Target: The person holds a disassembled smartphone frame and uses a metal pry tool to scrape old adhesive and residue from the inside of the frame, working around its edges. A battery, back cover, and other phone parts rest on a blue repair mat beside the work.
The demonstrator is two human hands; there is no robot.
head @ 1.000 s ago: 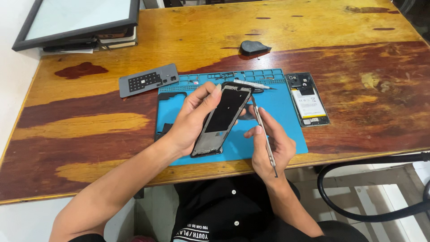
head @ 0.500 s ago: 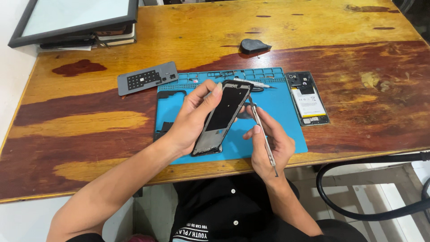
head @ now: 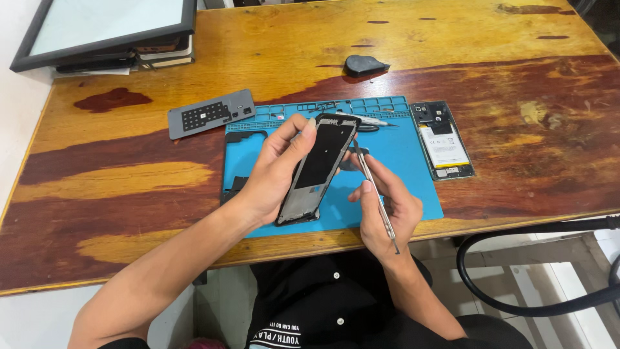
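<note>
Now I see my left hand holding a dark phone frame above the blue work mat. The fingers are wrapped around its left edge and the thumb lies on the upper part, so the frame stands tilted, with the top end away from me and the bottom end close to the front edge of the mat. My right hand is closed around a thin metal tool. The tool passes through the fingers, its upper tip is just beside the right edge of the frame, and its lower tip points toward my body. I cannot tell if the tip touches the frame.

On the desk, to the right of the mat, an opened phone body lies flat with its battery visible. A grey flat panel lies to the upper left of the mat. A small dark wedge-shaped object sits further back. A framed screen rests on the far left corner, on top of some flat things.
</note>
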